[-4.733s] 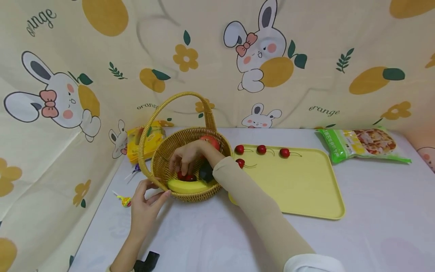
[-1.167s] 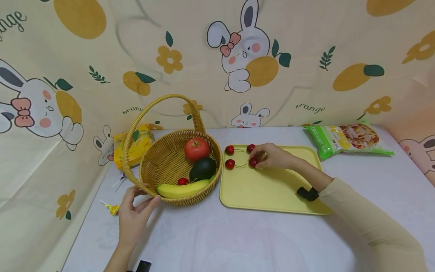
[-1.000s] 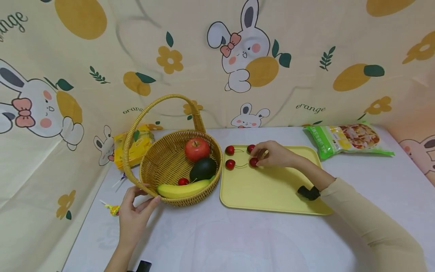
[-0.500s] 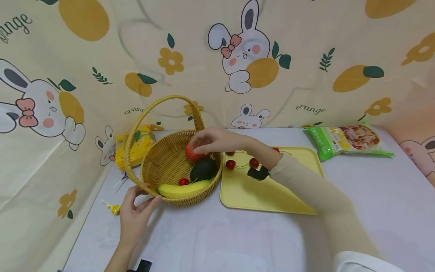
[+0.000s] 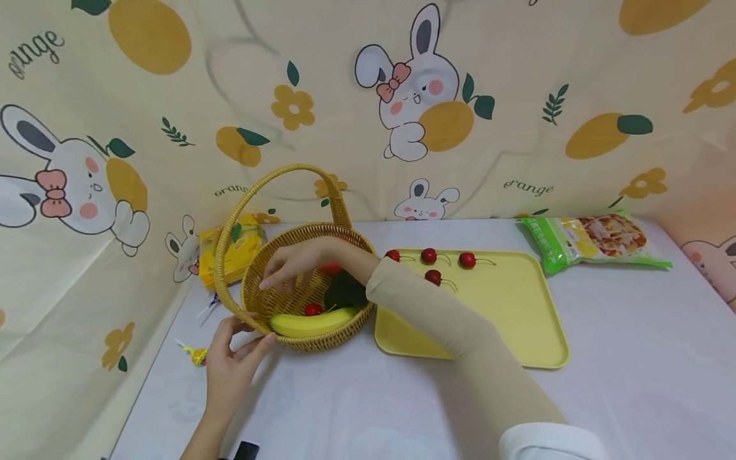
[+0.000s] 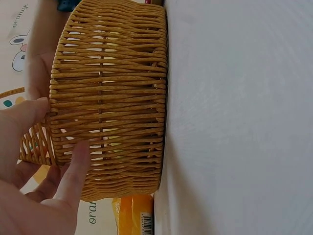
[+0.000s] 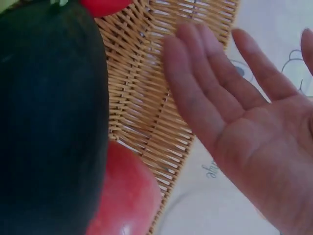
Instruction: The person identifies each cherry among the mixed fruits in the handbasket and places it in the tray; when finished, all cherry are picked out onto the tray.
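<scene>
In the head view my left hand pinches the near left rim of the wicker basket, at the foot of its handle. The left wrist view shows the thumb and fingers on either side of that rim. My right hand hovers over the basket's left part, its fingers extended and holding nothing in the right wrist view. Below it lie one cherry, a banana and a dark green avocado-like fruit. A red apple is partly hidden by the right forearm in the head view.
Right of the basket lies a yellow tray with several cherries at its upper left, partly covered by the right sleeve. A green food bag lies at the back right. A yellow packet and lollipops are on the left.
One of two cherries in the basket has gone to the tray's second row. My right hand let go of it there, then moved left over the basket. The left hand stays on the rim.
</scene>
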A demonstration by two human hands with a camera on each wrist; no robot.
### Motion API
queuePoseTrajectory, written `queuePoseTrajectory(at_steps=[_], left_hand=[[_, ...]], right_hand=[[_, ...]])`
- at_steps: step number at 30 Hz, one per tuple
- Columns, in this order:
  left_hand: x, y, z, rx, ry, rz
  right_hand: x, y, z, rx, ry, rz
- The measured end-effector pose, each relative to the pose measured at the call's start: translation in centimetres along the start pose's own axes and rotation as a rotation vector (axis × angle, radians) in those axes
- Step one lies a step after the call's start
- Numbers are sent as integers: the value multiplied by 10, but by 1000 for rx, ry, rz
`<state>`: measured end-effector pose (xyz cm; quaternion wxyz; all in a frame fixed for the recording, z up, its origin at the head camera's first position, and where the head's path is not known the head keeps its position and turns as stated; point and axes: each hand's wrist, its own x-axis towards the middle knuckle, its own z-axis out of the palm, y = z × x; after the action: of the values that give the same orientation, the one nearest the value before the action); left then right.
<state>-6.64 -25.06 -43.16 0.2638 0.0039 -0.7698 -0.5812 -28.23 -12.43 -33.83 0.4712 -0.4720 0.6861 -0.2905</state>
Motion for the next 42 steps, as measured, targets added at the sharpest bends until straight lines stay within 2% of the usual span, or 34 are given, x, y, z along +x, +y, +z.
queuePoseTrajectory(at_steps=[6,12,21,23,26,30,32,38,42], left_hand=[[-1,-2,-1,7,-8,0],[0,-3,0,-21,-2,14],[-1,-2,1,-34,4,13],[-1,-1,1,-33,4,7],[-1,-2,0,-24,0,4],[-1,-3,-1,-4,-17,-5],[-1,-3,-2,6,-27,-11],[-1,-2,-3,4,-29,-10],[-1,-2,-3,4,-23,-1]], right_hand=[[10,6,5,19,-55,111],[9,16,6,45,-128,162],[10,26,7,94,-226,124],[10,28,7,77,-236,107],[12,30,6,-6,-248,38],[15,32,6,-114,-243,-34],[15,31,7,-122,-233,-36],[14,28,6,-100,-182,-33],[8,22,-1,-59,-91,-83]])
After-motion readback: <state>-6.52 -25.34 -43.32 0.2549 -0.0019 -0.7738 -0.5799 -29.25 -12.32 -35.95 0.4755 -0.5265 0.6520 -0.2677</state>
